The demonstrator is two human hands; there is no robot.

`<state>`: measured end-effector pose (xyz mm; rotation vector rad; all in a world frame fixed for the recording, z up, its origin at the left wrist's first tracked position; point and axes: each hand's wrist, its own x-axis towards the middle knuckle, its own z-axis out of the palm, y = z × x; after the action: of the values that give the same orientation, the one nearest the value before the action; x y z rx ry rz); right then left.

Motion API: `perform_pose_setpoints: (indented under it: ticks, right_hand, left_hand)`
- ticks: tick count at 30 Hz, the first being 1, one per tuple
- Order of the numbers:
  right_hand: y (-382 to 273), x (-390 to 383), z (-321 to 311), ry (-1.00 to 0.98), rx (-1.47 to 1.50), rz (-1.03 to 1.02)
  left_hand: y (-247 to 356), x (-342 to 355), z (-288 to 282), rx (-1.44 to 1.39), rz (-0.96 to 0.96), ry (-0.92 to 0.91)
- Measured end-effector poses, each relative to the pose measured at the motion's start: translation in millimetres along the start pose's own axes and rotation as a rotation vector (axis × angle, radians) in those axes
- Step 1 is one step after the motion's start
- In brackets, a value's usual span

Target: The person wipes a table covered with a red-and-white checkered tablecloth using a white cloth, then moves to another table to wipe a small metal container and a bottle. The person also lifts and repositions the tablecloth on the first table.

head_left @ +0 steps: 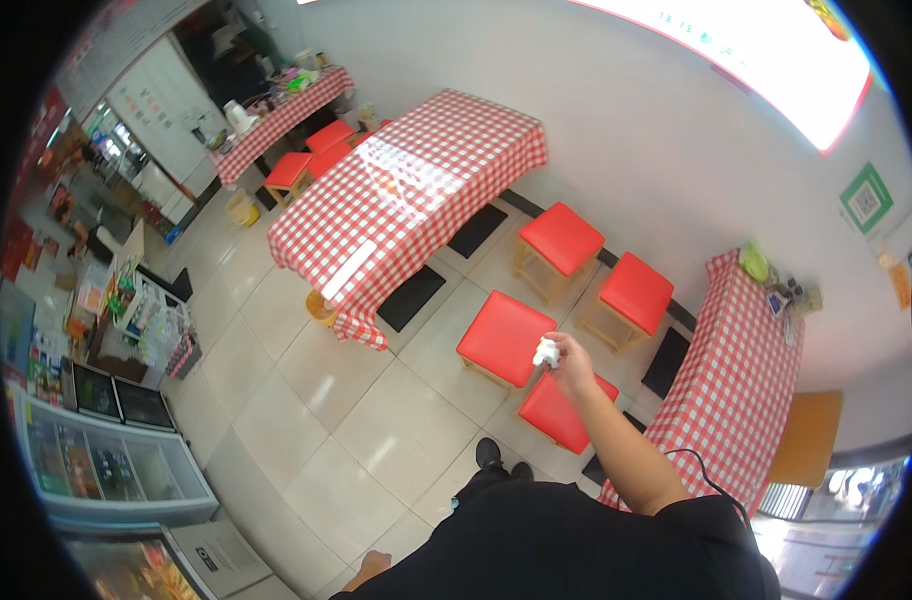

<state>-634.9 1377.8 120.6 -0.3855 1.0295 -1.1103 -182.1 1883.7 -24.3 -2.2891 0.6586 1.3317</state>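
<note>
My right hand (574, 368) is stretched out ahead, its fingers closed on a crumpled white tissue (546, 352). Below the tissue a thin brownish strip shows, and I cannot tell whether it is in the hand or part of a stool. The hand hangs over the gap between two red-topped stools, a near one (568, 412) and one further left (506, 335). Down by my side at the lower edge is my left hand (374, 565), small in view, with its fingers mostly hidden. It is apart from any furniture.
A table with a red checked cloth (446, 150) stands ahead, another checked table (731, 370) at my right. Two more red stools (561, 240) line the wall. Glass-fronted fridges (106, 455) stand at the left. At the far left end is a cluttered checked table (291, 110).
</note>
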Motion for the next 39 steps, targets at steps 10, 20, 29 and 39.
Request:
perform_pose_setpoints:
  ticks: [10, 20, 29, 39]
  right_hand:
    - [210.5, -15.4, 19.2, -0.074, 0.041, 0.486]
    - [345.4, 67.2, 245.0, -0.011, -0.093, 0.606]
    - [458.2, 204.7, 525.3, -0.004, -0.130, 0.532]
    - [590.5, 447.4, 689.9, 0.237, -0.257, 0.602]
  left_hand:
    - [11.5, 14.7, -14.3, -0.188, 0.490, 0.158]
    - [-108.3, 234.8, -188.8, -0.524, 0.325, 0.261]
    - [-221.6, 299.3, -400.1, -0.398, 0.279, 0.278]
    - [-259.4, 359.8, -600.6, -0.485, 0.231, 0.239]
